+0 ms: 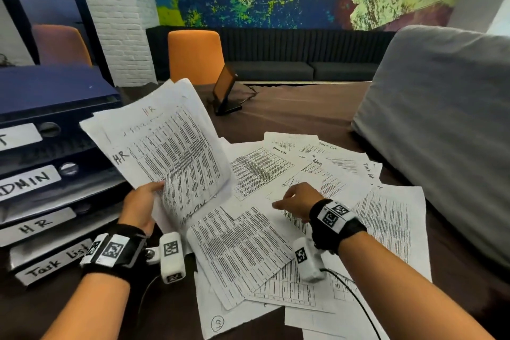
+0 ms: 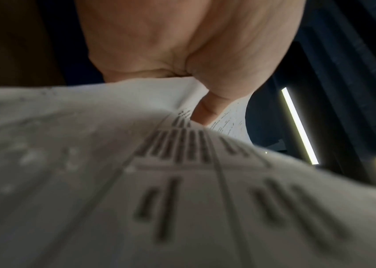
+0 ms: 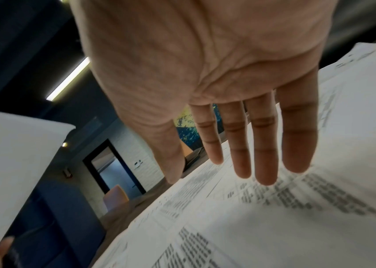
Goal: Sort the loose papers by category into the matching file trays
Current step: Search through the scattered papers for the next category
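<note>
Paper sheets [image 2: 113, 181] hide the left hand's [image 2: 182, 45] fingers.

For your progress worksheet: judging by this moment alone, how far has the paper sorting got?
Done: no filed sheet shows in the labelled trays. In hand: the left hand holds a small bunch of HR-marked sheets; the right hand hovers open above the loose papers. Left: most of it, as Admin and Task List sheets lie spread on the table.
</note>
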`<action>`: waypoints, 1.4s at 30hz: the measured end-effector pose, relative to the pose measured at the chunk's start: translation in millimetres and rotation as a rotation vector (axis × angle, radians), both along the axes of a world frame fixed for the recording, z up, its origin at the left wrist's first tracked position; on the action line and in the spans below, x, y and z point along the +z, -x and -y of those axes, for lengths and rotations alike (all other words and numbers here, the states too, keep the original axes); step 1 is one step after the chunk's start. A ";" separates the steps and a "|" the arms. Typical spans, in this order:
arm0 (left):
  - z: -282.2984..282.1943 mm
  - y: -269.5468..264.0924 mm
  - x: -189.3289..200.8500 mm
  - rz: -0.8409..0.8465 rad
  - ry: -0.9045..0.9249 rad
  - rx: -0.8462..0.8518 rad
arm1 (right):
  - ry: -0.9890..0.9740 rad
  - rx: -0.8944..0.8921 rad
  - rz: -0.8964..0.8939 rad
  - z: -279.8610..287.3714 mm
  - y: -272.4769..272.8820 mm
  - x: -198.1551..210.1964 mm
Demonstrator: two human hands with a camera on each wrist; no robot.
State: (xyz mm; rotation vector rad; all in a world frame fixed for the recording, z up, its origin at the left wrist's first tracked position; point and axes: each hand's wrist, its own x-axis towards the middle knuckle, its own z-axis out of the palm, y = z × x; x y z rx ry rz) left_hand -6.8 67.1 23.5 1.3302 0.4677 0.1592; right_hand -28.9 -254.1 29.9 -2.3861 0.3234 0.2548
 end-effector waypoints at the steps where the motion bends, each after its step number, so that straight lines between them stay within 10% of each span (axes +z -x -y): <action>1: 0.3 1.5 -1.5 -0.003 0.003 -0.002 | 0.038 0.025 -0.012 -6.0 -2.1 0.1; 19: -33.6 31.9 -16.9 0.056 0.022 0.018 | 0.383 0.159 -0.096 -65.7 -18.2 -10.3; 32: -25.9 30.3 -33.1 -0.116 -0.378 -0.140 | -0.032 -0.013 -0.110 -63.1 -33.9 -7.7; 42: -19.7 37.5 -27.6 -0.039 -0.236 -0.229 | -0.217 0.026 -0.091 -73.2 -28.5 -1.9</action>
